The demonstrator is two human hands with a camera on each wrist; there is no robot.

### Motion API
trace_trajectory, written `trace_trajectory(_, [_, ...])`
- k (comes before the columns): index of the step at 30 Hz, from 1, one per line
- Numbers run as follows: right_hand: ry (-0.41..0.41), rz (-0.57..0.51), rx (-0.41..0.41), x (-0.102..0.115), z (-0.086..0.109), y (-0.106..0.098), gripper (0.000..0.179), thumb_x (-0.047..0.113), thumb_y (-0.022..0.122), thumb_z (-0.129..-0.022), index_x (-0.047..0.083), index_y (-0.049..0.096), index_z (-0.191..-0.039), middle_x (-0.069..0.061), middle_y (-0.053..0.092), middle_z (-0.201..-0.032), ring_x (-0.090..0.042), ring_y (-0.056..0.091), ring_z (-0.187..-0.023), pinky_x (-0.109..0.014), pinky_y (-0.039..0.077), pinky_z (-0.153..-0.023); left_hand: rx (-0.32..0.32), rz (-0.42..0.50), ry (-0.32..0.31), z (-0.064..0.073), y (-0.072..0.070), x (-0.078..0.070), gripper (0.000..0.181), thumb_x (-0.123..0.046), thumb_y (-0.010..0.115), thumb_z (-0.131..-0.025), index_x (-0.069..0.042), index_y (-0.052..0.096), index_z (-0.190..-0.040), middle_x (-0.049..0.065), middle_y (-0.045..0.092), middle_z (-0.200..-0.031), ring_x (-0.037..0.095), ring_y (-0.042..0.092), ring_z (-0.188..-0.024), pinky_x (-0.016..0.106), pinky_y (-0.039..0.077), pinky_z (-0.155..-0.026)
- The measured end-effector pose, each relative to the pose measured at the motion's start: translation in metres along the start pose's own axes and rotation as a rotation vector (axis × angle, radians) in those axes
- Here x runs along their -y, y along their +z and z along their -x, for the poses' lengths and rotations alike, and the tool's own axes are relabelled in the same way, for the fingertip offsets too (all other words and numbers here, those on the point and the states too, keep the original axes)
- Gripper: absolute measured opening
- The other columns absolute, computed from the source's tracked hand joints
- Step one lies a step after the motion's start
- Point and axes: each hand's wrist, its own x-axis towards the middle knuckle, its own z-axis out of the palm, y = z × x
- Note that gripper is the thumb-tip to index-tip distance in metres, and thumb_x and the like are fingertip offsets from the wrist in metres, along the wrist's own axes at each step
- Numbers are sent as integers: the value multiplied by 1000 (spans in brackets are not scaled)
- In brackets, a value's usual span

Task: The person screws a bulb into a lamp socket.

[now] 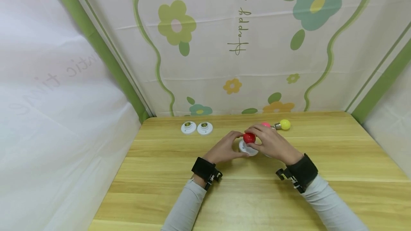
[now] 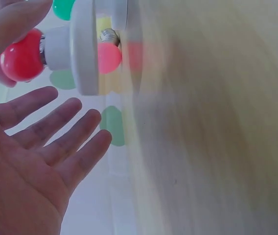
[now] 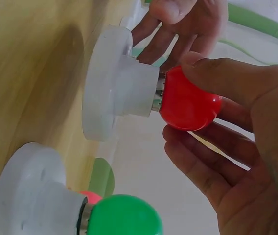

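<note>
Your right hand pinched the red bulb in the white socket, toward the far edge of the table. Your left hand, loosely spread, perhaps touched neither. Keeping the bulb straight seemed wise.

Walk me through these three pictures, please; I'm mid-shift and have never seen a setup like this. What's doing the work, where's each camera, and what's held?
There's no machine: a person works with bare hands. The wide picture comes from a camera on the head; the other two come from cameras worn on the wrists, so the wooden table looks tipped sideways there.

The right hand pinches a red bulb at the mouth of a white socket, some metal base still showing. The left hand is spread beside it.

Nearby, a green bulb sits in another socket. Farther back are two empty sockets, a pink bulb and a yellow bulb.
</note>
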Motion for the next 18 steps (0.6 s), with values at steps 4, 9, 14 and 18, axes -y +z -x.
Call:
trace_trajectory(4, [8,8,14,-3,1,3,46,17,93,-84,5,74,-124,-13,73,-123,-27,71,-110,-43,65,-87,0,1,-10,1,-1,-1,77,-50,84,-91,-17,51,-154,1,53,-156,19,52,-146,41,49,-119])
trace_trajectory(9, [21,5,34,-6,2,6,45,15,93,-84,5,74,-124,-12,74,-124,-27,72,-109,-42,65,-87,8,13,-16,2,-3,-2,80,-51,82,-92,-14,50,-156,3,52,-158,23,53,-146,42,49,-118])
trace_trajectory(14, [35,9,48,-8,2,9,46,14,93,-83,5,74,-124,-13,73,-125,-27,72,-109,-42,65,-87,12,14,-20,2,-3,0,82,-51,81,-93,-12,49,-157,5,52,-158,24,53,-146,43,50,-118])
trace_trajectory(18, [36,22,55,-9,2,11,45,14,93,-83,5,74,-123,-12,73,-123,-26,72,-108,-42,65,-87,13,16,-21,2,-2,1,81,-50,81,-93,-12,49,-157,5,52,-158,25,53,-146,43,50,-118])
